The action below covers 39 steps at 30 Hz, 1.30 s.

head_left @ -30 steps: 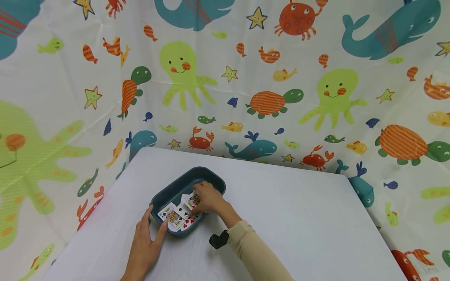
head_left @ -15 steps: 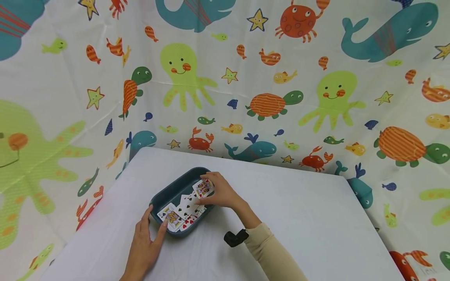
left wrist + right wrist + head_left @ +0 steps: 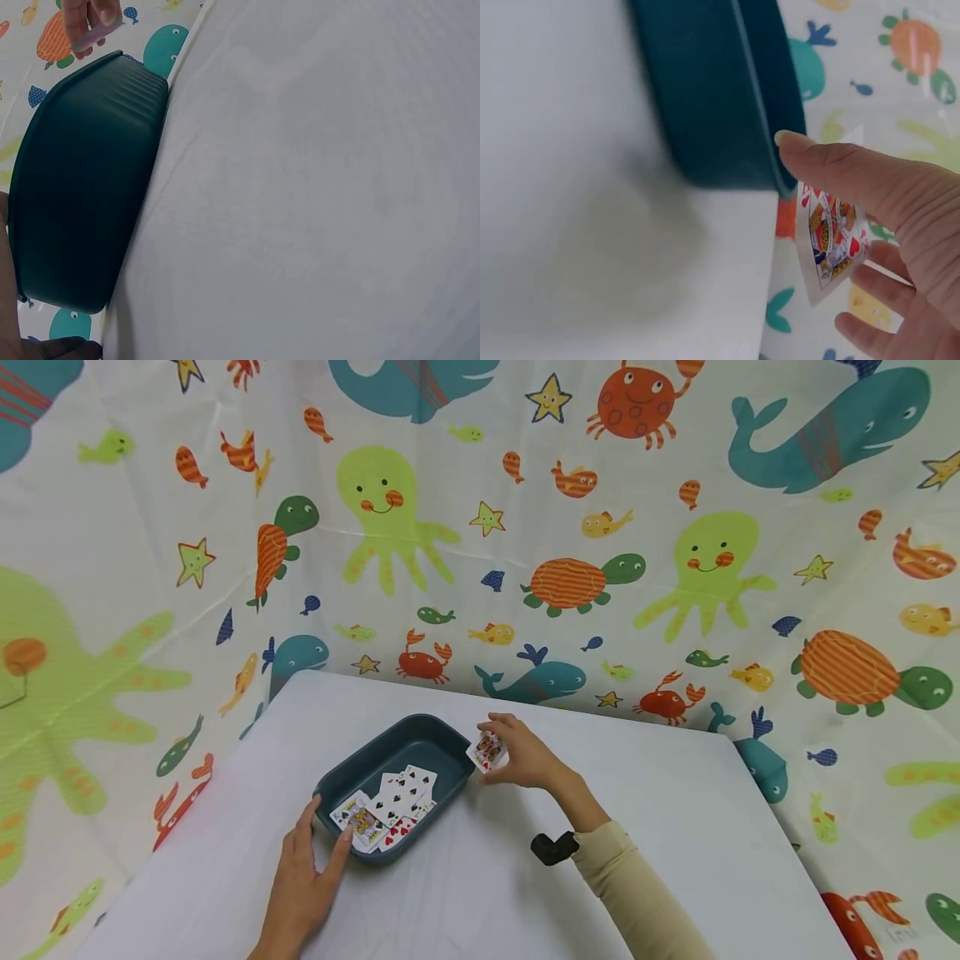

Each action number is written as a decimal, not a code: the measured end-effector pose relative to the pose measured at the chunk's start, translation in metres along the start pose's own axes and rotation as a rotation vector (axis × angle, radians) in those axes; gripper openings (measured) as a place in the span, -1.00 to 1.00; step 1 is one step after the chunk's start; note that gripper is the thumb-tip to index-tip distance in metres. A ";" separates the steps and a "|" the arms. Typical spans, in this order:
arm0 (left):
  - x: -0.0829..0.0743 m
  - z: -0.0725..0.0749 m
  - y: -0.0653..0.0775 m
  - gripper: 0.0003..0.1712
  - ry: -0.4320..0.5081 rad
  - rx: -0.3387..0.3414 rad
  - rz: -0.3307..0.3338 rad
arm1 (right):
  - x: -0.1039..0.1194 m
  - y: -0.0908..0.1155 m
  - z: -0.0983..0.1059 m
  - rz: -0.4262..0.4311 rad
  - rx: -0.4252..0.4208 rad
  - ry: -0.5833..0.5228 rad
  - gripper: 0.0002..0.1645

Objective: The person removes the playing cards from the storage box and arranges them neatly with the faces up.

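- Behind the table (image 3: 637, 802), at 12 o'clock, hangs a sea-animal curtain (image 3: 480, 543), and it wraps round to 9 and 3 too.
- Tray (image 3: 408, 745) sits toward 10 o'clock on the table, pile (image 3: 405, 789) in it at the 7 o'clock side.
- Left hand (image 3: 303, 868) is at the tray's 8 o'clock corner, fingers loosely straight and resting against the rim.
- Right hand (image 3: 528, 758) is pinching a hearts face card (image 3: 486, 752) between thumb and fingers, just off the tray at 2 o'clock. Sleeve (image 3: 637, 885) and black gadget (image 3: 553, 848) are out around 4.
- Half a second ago that card was over the tray; now it's past the rim, and the pile's spades show better. Left hand's basically parked.
- Fingers cover some of the card, and I can't tell if it touches the rim. Tray wall blocks the pile in the left wrist view, where the left hand's mostly cropped.
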<state>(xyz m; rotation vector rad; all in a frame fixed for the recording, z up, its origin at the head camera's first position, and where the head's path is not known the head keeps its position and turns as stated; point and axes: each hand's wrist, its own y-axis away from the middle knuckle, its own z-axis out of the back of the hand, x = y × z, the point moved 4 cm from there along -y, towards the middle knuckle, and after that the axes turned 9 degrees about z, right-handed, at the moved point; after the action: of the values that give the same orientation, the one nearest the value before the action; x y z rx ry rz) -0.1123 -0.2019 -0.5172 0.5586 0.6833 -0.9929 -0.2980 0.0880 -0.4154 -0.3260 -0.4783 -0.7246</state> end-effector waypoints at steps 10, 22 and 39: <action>-0.003 -0.001 -0.002 -0.01 -0.007 0.012 0.021 | -0.026 -0.002 0.004 0.004 0.098 0.125 -0.03; -0.001 -0.002 0.000 0.01 -0.023 0.025 0.067 | -0.049 -0.015 -0.013 0.003 0.257 0.141 -0.08; -0.002 -0.004 0.001 -0.01 -0.020 0.002 0.060 | -0.057 -0.026 -0.026 -0.030 0.423 0.199 -0.13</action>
<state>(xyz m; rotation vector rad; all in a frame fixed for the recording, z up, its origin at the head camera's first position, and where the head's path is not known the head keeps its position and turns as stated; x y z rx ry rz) -0.1132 -0.1978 -0.5186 0.5672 0.6447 -0.9419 -0.3453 0.0890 -0.4639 0.1490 -0.4355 -0.6585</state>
